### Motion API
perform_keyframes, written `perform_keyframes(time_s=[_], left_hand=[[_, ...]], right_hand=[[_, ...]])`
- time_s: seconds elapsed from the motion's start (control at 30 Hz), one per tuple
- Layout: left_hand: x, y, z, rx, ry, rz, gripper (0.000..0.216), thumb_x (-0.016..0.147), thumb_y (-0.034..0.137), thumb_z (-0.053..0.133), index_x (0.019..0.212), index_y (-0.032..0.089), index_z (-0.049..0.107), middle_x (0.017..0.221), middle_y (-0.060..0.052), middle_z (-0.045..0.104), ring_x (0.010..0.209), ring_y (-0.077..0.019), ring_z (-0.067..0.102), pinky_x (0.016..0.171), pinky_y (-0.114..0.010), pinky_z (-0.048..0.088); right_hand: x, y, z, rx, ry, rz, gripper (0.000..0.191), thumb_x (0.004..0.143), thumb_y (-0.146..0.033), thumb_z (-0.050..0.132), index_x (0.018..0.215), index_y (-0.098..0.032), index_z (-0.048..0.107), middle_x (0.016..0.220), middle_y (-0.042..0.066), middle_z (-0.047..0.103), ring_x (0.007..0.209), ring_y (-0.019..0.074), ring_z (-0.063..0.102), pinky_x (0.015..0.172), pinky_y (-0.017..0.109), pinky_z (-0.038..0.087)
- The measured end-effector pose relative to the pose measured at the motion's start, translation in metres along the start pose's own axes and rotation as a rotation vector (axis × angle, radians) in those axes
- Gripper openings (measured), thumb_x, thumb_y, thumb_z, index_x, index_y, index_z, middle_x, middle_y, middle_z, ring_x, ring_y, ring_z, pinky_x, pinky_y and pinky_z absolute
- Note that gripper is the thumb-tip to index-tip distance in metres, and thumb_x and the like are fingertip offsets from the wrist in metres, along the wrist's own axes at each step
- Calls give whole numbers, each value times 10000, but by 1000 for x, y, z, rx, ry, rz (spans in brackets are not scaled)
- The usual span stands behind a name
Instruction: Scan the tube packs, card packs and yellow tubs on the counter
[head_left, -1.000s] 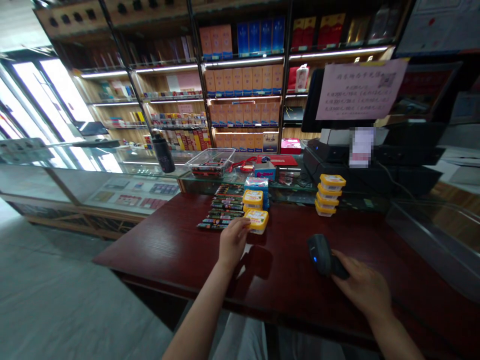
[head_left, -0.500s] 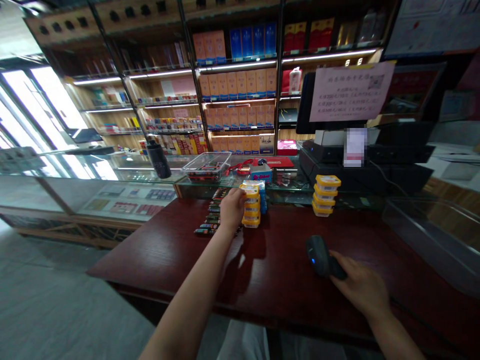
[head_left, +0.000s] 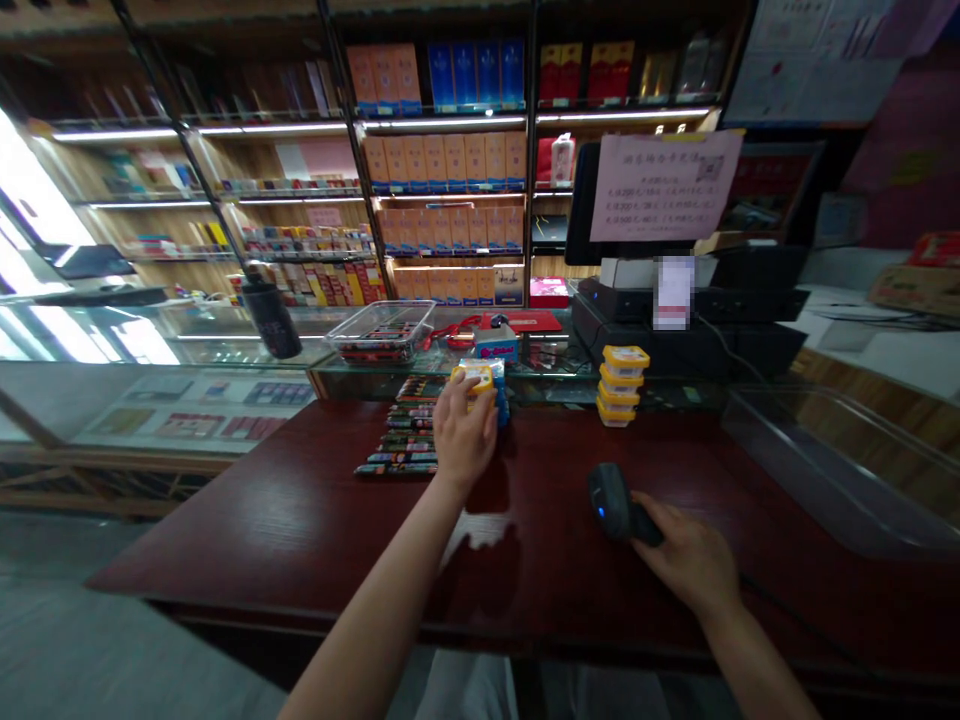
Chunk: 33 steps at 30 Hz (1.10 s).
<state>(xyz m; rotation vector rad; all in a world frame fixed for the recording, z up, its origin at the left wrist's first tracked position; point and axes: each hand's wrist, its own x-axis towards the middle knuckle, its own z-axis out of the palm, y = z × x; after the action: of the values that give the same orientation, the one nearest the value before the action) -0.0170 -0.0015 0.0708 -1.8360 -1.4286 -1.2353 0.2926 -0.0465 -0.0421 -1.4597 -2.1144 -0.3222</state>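
My left hand [head_left: 465, 435] is at a stack of small clear tubs with yellow lids [head_left: 474, 377], fingers on its left and thumb on its right. The hand hides most of the stack, which stands beside blue packaging [head_left: 501, 390]. To the left of this hand lies a row of slim, dark, patterned packs [head_left: 405, 440]; their kind is unclear. My right hand [head_left: 694, 560] is closed on the handle of a black barcode scanner [head_left: 616, 505] with a blue light, low over the desk. Behind it stands a second stack of yellow-lidded tubs [head_left: 621, 388].
The dark red desk [head_left: 285, 530] meets a glass counter. On the counter are a clear plastic box [head_left: 382, 335], a black bottle [head_left: 271, 318] and a small pink-and-blue box [head_left: 496, 347]. A large clear bin [head_left: 825, 470] and a monitor with a paper sign [head_left: 664, 190] are on the right.
My left hand has shifted from the upper left side of the tub stack to its near side, with fingers spread around it. The view has turned slightly right; the scanner stays in my right hand.
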Motion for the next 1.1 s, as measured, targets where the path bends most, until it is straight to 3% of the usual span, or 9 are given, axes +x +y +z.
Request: perform_keyframes(time_s=[0.2, 0.4, 0.57, 0.77, 0.93, 1.1], left_hand=[[-10, 38, 45, -121, -260, 149, 239, 853, 188, 501, 1046, 236, 631, 1137, -71, 579, 1120, -239, 482, 970, -394, 405], [22, 63, 103, -251, -466, 181, 256, 833, 182, 520, 1075, 206, 600, 1078, -75, 591, 1016, -225, 523, 899, -370, 452], [61, 88, 146, -398, -478, 150, 328, 815, 170, 546, 1142, 187, 559, 1100, -88, 572, 1044, -215, 540, 930, -350, 446], [96, 111, 184, -389, -474, -24, 353, 814, 182, 565, 1166, 197, 578, 1200, -111, 535, 941, -210, 597, 846, -325, 477], [106, 114, 197, -422, -458, -69, 195, 777, 116, 581, 936, 191, 666, 1113, -70, 599, 918, -198, 597, 835, -305, 467], [105, 111, 196, -455, -411, -67, 208, 772, 44, 497, 834, 175, 645, 964, -56, 630, 868, -182, 591, 804, -298, 465]], right_hand=[[2, 1, 0, -3, -43, 39, 368, 834, -321, 523, 1187, -226, 565, 1021, 37, 711, 833, 207, 678, 654, 303, 493], [4, 2, 4, 0, -39, 77, 352, 829, -319, 525, 1165, -231, 577, 982, 43, 716, 779, 199, 678, 630, 295, 483], [8, 1, 4, 31, -57, 104, 338, 823, -282, 523, 1149, -219, 587, 979, 50, 717, 798, 200, 678, 679, 303, 494], [13, -4, -4, 51, -84, 125, 334, 812, -263, 527, 1136, -220, 602, 967, 43, 722, 793, 188, 679, 696, 287, 502], [14, -6, -3, 36, -74, 170, 345, 789, -229, 533, 1126, -226, 605, 938, 37, 720, 799, 198, 674, 721, 300, 494], [14, -3, 0, 38, -72, 169, 326, 800, -248, 529, 1118, -237, 602, 939, 34, 719, 798, 200, 672, 720, 304, 486]])
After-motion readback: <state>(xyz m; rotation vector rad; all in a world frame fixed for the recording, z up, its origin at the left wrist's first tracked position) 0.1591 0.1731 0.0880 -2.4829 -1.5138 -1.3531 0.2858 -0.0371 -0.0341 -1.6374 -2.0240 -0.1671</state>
